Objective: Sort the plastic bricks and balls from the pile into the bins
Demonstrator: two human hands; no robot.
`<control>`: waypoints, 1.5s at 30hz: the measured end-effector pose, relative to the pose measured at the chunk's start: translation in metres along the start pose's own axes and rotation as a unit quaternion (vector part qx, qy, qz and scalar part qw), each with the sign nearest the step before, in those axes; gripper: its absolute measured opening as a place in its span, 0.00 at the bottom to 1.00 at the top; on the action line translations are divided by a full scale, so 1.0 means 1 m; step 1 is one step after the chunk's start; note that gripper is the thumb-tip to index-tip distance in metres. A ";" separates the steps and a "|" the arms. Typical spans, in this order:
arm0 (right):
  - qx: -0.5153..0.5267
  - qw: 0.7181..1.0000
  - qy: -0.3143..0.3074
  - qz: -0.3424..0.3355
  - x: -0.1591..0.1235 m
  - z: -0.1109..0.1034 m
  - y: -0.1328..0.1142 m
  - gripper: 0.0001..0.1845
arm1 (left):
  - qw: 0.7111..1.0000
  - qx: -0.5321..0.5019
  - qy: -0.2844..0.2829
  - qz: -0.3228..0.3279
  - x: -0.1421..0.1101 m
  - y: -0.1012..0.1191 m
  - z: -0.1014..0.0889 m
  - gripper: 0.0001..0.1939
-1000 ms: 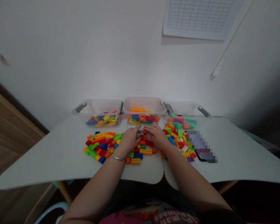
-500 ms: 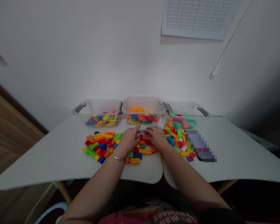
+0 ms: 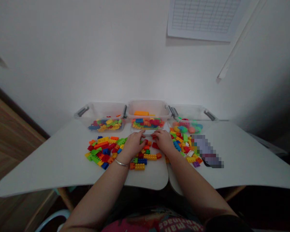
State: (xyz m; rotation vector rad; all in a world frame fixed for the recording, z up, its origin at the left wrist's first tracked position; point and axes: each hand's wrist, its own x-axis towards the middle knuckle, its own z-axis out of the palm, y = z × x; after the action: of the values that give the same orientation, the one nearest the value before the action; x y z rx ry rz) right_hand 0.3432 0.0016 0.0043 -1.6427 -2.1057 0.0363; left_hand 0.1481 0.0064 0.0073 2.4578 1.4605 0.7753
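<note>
Over the middle of a spread of toy bricks, my left hand [image 3: 134, 144] rests with its thumb and fingers apart, its fingertips near the front of the middle bin. Facing it across a small gap is my right hand [image 3: 163, 141], its fingers bent together around a small red brick [image 3: 154, 137] that is partly hidden. Red and orange bricks lie between the two hands, along with a green brick [image 3: 148, 151]. Nearer to me are a long yellow-orange brick [image 3: 150, 157], a dark blue brick [image 3: 142, 161] and a yellow brick [image 3: 140, 167].
Three clear bins stand against the wall: the left bin [image 3: 106, 109] and middle bin [image 3: 147, 103] hold mixed bricks, the right bin [image 3: 190, 111] rounded coloured pieces. Loose bricks spread left [image 3: 102, 151] and right [image 3: 183, 146]. A blurred-out phone-like object [image 3: 207, 151] lies at right on the white table [image 3: 244, 161].
My right hand has shifted slightly and its fingers have drawn in, with a red brick now showing at the fingertips. My left hand has hardly moved.
</note>
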 end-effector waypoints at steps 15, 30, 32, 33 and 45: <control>-0.042 0.997 0.055 -0.028 -0.003 -0.009 -0.014 0.04 | 1.000 -0.006 0.011 0.008 0.000 0.000 -0.001 0.27; 0.236 0.880 0.413 -0.003 0.034 -0.050 -0.012 0.07 | 0.999 0.038 -0.011 0.023 -0.001 0.005 -0.006 0.17; 0.240 0.885 0.398 0.014 0.047 -0.054 -0.008 0.07 | 0.999 0.041 -0.012 0.023 -0.001 0.005 -0.006 0.17; 0.232 0.892 0.387 0.025 0.054 -0.056 -0.007 0.07 | 0.999 0.042 -0.012 0.024 -0.001 0.005 -0.006 0.16; 0.009 0.971 0.221 0.087 0.079 -0.063 -0.010 0.09 | 0.998 0.045 -0.014 0.036 -0.001 0.005 -0.005 0.15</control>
State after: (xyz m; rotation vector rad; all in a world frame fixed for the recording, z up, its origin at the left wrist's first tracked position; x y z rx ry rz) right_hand 0.3435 0.0551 0.0909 -1.6397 -1.6227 -0.2323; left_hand 0.1486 0.0019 0.0134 2.5887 1.4351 0.6999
